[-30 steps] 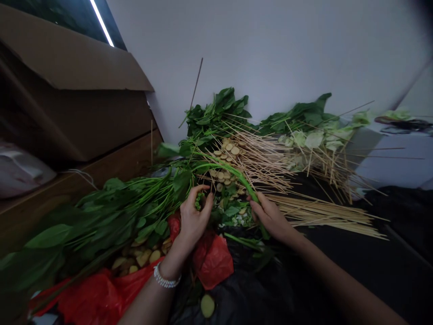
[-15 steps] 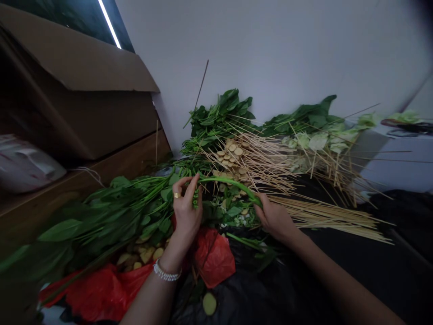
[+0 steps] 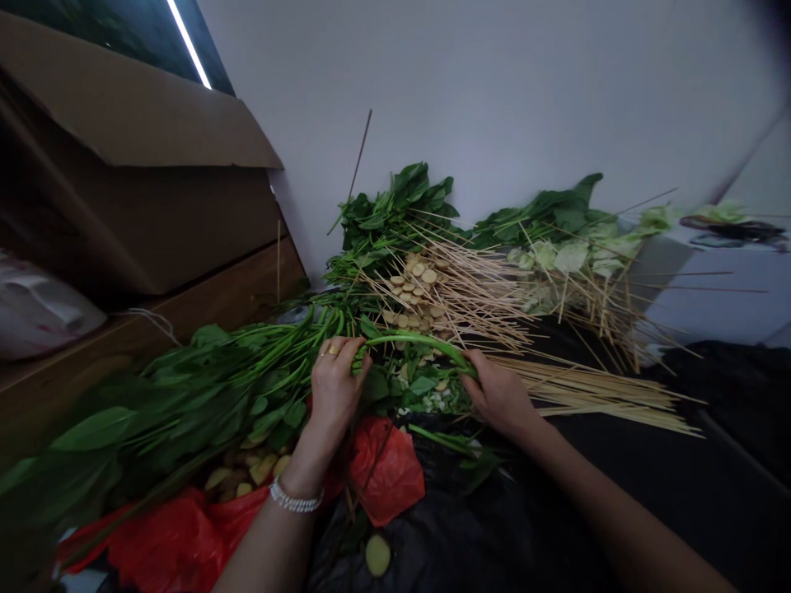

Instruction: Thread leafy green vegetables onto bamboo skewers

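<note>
While left hand [image 3: 334, 391] and right hand [image 3: 498, 395] clamp a bent green stem [image 3: 420, 338], a slip could scatter the loose bamboo skewers [image 3: 587, 394].

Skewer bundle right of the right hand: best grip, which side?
Probably around the middle of the bamboo skewers, coming from above on the near side. They lie roughly parallel and flat on the dark sheet, so closing hands should gather them there; the far ends fan out.
</note>
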